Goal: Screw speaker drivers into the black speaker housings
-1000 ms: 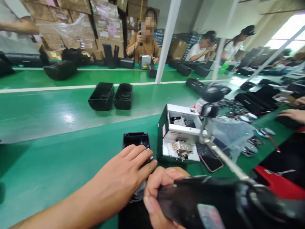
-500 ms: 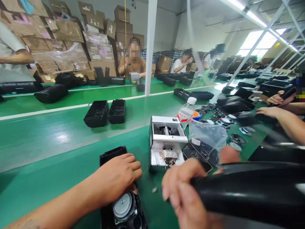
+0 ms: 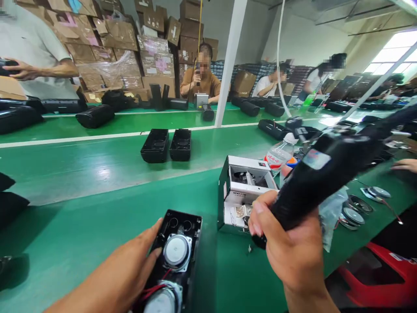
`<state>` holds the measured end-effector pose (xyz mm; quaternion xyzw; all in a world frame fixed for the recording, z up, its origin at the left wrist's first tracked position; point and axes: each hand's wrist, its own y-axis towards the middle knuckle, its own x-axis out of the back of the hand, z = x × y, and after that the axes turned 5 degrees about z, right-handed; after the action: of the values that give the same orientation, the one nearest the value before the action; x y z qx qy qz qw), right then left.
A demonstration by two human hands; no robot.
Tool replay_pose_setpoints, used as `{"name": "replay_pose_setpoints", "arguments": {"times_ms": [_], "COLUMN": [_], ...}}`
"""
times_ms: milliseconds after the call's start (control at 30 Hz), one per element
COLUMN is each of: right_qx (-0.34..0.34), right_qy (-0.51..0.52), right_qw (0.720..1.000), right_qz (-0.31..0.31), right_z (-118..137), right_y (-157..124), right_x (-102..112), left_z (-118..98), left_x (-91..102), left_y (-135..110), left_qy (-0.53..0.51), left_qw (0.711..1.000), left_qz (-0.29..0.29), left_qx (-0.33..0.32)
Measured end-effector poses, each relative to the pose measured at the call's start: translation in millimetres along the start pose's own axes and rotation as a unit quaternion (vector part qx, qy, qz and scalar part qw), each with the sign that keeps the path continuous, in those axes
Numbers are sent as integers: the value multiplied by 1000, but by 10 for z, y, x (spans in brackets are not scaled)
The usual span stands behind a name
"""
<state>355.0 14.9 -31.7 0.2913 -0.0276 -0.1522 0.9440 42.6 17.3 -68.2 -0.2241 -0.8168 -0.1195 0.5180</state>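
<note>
My left hand [image 3: 138, 256] grips the left edge of a black speaker housing [image 3: 192, 256] lying open on the green bench. Inside the housing sit two round speaker drivers [image 3: 176, 250] with silver backs, and red wires run between them. My right hand [image 3: 295, 256] is wrapped around a black power screwdriver [image 3: 321, 174], held in the air right of the housing and tilted up to the right. Its body bears a pale sticker; I cannot make out its bit. Just behind my right fingers stands a white-and-black screw feeder [image 3: 250, 191]. A tiny metal piece [image 3: 249, 249] lies on the bench.
Two open black housings [image 3: 154, 145] lie on the bench beyond. A water bottle [image 3: 280, 152], a plastic bag [image 3: 334, 213] and loose speaker drivers [image 3: 352, 217] are on the right. A white post [image 3: 230, 65] rises ahead. Several people work around; something red [image 3: 381, 269] is at lower right.
My right hand has swung the screwdriver from low and level to a raised slant. My left hand has shifted to the housing's left edge, uncovering the drivers. The view has turned left.
</note>
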Motion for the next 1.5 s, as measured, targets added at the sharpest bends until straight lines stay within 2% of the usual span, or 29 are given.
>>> {"name": "replay_pose_setpoints", "arguments": {"times_ms": [100,200,267,367,500,633,1067,1300,1500], "right_qx": [-69,-62,-46,-20,9,19,13,2,16], "right_qy": [105,171,179,168,142,123,88,86,53], "right_qw": [992,983,983,985,990,992,994,991,995], "right_qz": [11,0,-12,-39,-16,13,69,105,85], "right_z": [201,324,335,262,89,-49,-369,-401,-384], "right_y": [-127,-207,-211,-171,-163,-248,-397,-395,-352], "right_x": [-134,-255,-364,-586,-804,-820,-801,-849,-899], "left_z": [-95,-194,-212,-173,-111,-108,-140,-103,-89], "left_x": [-321,-508,-547,-564,-624,-659,-572,-618,-646], "left_y": [-179,-215,-201,-203,-247,-240,-200,-215,-225], "left_qy": [-46,-103,-137,-160,-162,-165,-164,-170,-210], "left_qw": [998,994,988,985,985,985,984,982,972], "left_qz": [-33,-16,1,-6,-32,-48,-65,-79,-102], "left_qx": [6,42,66,63,40,7,-12,-5,27]}}
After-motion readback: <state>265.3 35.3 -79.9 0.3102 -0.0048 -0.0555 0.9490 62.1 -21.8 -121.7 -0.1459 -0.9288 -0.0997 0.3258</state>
